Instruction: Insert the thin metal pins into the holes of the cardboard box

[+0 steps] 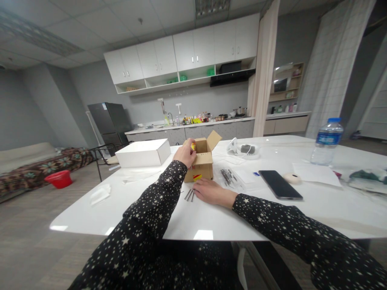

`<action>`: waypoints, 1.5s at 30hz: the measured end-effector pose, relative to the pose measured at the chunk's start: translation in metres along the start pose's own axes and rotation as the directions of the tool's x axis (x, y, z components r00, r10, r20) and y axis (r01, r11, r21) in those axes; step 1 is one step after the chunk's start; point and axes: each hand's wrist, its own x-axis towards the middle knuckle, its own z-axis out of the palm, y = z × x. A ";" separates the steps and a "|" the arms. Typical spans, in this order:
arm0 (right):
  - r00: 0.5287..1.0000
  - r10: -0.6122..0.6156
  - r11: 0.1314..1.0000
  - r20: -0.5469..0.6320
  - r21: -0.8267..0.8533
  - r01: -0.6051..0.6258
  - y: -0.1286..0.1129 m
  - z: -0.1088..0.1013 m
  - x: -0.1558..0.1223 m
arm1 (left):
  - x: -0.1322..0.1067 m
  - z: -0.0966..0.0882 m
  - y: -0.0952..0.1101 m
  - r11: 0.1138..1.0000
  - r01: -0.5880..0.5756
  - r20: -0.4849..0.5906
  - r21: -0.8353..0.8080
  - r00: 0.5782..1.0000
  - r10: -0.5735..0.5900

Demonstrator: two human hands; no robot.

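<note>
A small open cardboard box [203, 164] stands on the white table [193, 217] in front of me. My left hand [185, 154] is closed at the box's left rim, pinching a small red and yellow item at its opening. My right hand [211, 191] rests on the table just in front of the box, fingers down beside a few thin metal rods [189, 195]. Whether the right fingers grip a rod is unclear. Both sleeves are black with white stars.
A white closed box [143, 152] lies at the left. A clear bag of dark parts [229, 177], a black phone [279, 184], a sheet of paper [316, 174] and a water bottle [327, 141] sit to the right. A kitchen counter lines the far wall.
</note>
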 end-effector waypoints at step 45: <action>1.000 -0.009 1.000 0.005 -0.027 0.010 -0.002 -0.007 -0.001 | -0.006 0.003 0.001 0.971 -0.012 -0.026 0.238 0.999 0.019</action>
